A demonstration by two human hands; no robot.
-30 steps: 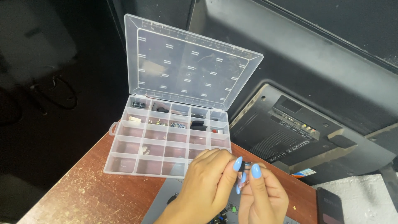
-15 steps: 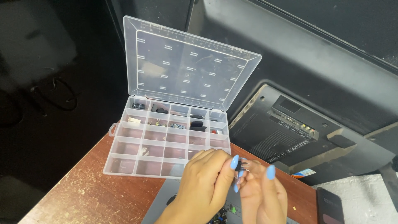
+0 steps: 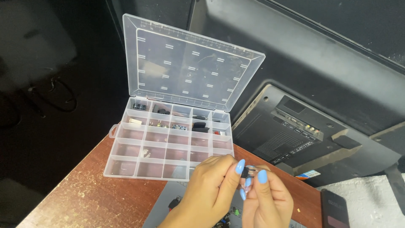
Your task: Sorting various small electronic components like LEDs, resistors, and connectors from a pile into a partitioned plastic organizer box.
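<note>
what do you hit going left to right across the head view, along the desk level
dark cable loop → clear compartment box with its lid up → left hand → small dark part pinched by both hands → right hand → dark phone

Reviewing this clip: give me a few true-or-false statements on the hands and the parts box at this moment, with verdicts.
1. The clear organizer box stands with its lid open. True.
2. Both hands pinch one small dark part between them. True.
3. The left hand rests inside a box compartment. False: it is in front of the box, at the part.
4. Every compartment is full. False: several look bare.
5. The box sits on a reddish wooden table. True.
6. The right hand grips the dark phone. False: the phone lies untouched beside it.
</note>
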